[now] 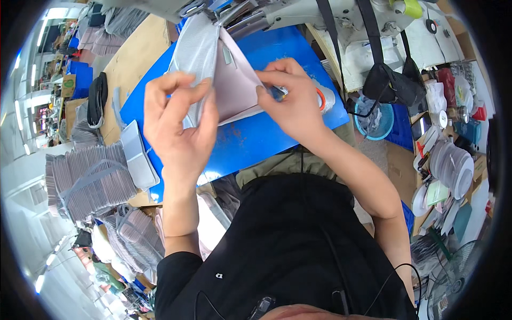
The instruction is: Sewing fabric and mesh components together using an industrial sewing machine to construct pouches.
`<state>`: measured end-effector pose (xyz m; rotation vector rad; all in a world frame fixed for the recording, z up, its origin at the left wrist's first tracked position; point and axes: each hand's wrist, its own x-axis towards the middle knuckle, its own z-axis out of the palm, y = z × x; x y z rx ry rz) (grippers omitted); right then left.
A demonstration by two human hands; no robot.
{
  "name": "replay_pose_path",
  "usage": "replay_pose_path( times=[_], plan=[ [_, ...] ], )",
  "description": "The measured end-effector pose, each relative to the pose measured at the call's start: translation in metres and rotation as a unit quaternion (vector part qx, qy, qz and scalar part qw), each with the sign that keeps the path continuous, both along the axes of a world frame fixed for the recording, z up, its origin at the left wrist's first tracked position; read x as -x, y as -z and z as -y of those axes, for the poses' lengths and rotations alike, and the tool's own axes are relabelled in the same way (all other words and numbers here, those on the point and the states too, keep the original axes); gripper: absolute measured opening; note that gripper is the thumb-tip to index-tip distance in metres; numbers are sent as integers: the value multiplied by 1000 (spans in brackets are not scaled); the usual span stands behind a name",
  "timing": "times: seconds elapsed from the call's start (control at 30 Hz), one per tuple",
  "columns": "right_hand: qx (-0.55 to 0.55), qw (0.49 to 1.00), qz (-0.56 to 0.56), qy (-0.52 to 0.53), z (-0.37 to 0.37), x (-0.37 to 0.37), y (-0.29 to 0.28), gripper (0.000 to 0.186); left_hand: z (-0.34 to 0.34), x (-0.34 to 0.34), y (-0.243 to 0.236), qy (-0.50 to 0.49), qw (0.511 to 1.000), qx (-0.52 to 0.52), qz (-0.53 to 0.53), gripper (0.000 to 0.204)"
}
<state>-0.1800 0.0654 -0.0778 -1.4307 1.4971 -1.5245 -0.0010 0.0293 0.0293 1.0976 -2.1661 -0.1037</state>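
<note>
A sewn fabric piece [237,88] with a pale pink panel and a grey mesh panel [198,48] hangs from the sewing machine's needle area [242,20] at the top. A small grey tab shows on the pink panel. My left hand [180,114] is at the mesh side, thumb and forefinger closed at its edge, other fingers bent. With thumb and forefinger, my right hand [292,96] pinches the pink panel's right edge. A small dark object [278,93] shows under the right palm, mostly hidden; its kind is unclear. Beside that hand lies an orange ring-shaped thing [321,99].
Beneath the fabric is a blue work surface [240,141]. Strapped stacks of grey-pink pieces [90,181] stand at the left, near a grey flat piece [140,154]. At the right are a blue basket [376,120], hanging black straps [373,37], tape rolls [452,165] and a fan [456,280].
</note>
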Motion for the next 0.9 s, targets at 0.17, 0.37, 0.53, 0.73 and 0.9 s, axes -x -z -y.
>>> replay_pose_path(
  times=[0.17, 0.37, 0.53, 0.73, 0.9],
  plan=[
    [-97, 970, 221, -39, -9, -7, -21, 22, 0, 13, 36, 87, 992, 91, -7, 22],
    [-72, 964, 249, -59, -7, -12, -23, 21, 5, 19, 39, 134, 981, 138, 13, 26],
    [-61, 944, 317, -68, 9, -16, -19, 21, 16, 23, 32, 148, 976, 150, 50, 23],
    [-62, 941, 324, -77, 20, -20, -23, 18, 29, 22, 26, 161, 974, 148, 56, 20],
    [-53, 935, 345, -60, 52, -25, -21, 15, 56, 23, 21, 167, 971, 155, 77, 19]
  ],
)
